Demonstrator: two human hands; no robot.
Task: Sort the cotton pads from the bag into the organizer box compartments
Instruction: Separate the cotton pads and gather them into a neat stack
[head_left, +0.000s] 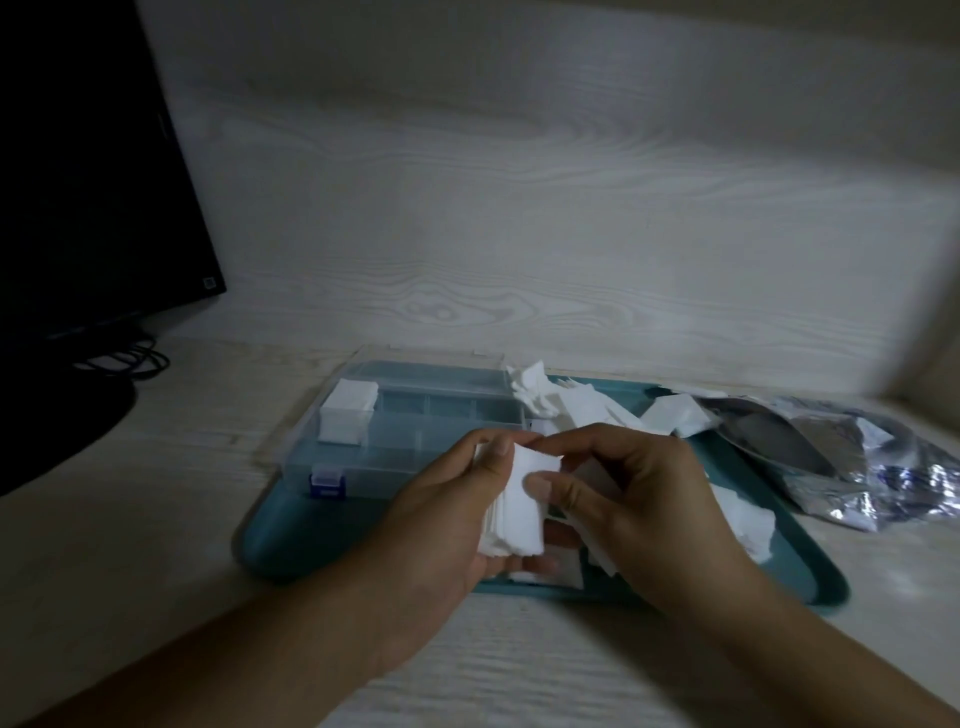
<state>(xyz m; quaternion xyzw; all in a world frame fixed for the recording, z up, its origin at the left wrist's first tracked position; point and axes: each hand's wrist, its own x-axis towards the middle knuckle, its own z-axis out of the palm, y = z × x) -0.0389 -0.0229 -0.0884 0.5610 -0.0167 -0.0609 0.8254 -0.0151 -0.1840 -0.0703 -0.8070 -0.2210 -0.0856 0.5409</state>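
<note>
Both hands hold one stack of white square cotton pads (519, 506) above the front of the teal tray (322, 545). My left hand (447, 519) cups the stack from the left and below. My right hand (623, 493) pinches its top and face with thumb and fingers. The clear organizer box (415, 426) lies open on the tray's left half, with a stack of pads (347, 410) in its far left compartment. Loose pads (571, 405) lie heaped on the tray behind and right of my hands. The crumpled silvery bag (872, 457) lies at the right.
A dark monitor (88, 171) stands at the left with its round base and cables (124, 361) on the pale wood desk. A wood-grain wall panel rises right behind the tray. The box's blue latch (326, 480) faces me.
</note>
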